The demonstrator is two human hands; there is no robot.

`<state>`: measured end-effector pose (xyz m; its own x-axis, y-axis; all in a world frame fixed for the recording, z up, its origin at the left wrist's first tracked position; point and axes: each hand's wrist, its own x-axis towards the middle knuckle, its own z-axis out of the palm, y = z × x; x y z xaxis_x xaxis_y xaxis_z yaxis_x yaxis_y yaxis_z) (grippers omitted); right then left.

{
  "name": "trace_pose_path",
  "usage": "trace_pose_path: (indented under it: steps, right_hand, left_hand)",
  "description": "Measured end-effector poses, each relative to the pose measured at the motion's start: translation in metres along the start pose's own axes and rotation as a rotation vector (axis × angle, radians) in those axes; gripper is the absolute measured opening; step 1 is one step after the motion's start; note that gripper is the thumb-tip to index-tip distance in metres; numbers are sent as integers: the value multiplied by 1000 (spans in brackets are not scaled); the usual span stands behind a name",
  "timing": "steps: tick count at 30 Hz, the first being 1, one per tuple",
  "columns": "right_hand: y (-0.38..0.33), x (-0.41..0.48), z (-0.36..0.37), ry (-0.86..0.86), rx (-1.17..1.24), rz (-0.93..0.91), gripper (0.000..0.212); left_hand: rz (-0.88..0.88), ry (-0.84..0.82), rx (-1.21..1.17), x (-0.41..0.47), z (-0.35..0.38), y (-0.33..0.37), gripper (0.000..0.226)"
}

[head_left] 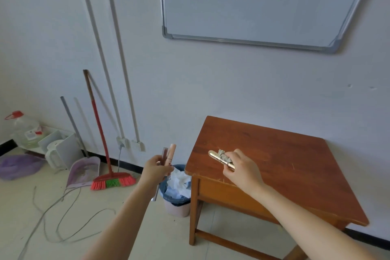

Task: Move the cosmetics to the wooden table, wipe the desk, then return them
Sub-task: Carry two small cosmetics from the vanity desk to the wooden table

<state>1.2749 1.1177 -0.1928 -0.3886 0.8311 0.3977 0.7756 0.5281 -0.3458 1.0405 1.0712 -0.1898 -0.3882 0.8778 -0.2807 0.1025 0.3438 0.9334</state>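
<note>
I note L hand grips a bundle of cosmetic tubes over the waste bin, 9 o'clock of wooden table. R hand pinches gold tube plus crumpled wad over tabletop. Risk, imo: bundle slips, tube drops into bin

left forearm reaches forward, left hand raised with fingers curled round slim cosmetic tubes that stand upright. right forearm stretches ahead, right hand knuckles up, fingers pinching a gold tube
</note>
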Motion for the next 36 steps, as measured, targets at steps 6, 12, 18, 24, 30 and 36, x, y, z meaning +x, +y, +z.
trace_pose_path:
  steps: [6,12,18,24,30,36]
  right_hand:
    - [53,22,37,-2,185,445,14]
    - [143,71,58,19,217,608,15]
    - [202,135,74,-24,318,614,17]
    - [229,179,87,-34,365,589,17]
    - [254,183,95,-31,336,623,19]
    - [265,191,99,-63,266,680,24]
  left_hand:
    - [-70,-103,84,73,55,-5,23]
    - [-124,-129,184,154,132,5,38]
    - [-181,-92,299,226,198,38,44]
    - [-242,-75,365,277,230,49,45]
    - [-207,-110,419,335,258,61,43]
    - [-123,-145,577,373,273,64,24]
